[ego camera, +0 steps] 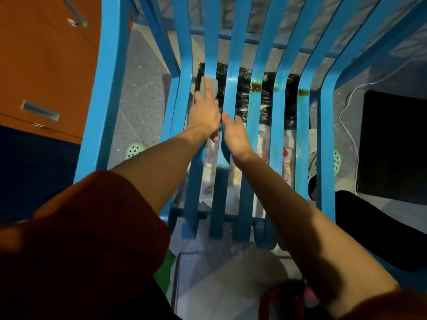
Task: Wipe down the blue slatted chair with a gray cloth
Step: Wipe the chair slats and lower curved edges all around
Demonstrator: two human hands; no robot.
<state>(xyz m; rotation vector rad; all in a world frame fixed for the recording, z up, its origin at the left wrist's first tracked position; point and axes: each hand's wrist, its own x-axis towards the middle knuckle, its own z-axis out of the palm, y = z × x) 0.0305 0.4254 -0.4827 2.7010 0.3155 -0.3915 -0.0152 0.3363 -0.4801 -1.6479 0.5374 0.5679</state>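
Left grip [204,113], fingers flat, presses the gray cloth [215,87] onto the blue chair [111,88]; right grip [235,132] lies open. Best sweep right, firmly, across the brown stains [256,87].

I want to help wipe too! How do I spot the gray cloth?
Look at the blue slatted chair, where its slats bend. The left hand presses the gray cloth flat on a slat there. It is a small gray rectangle under the fingers; brown stains sit further right.
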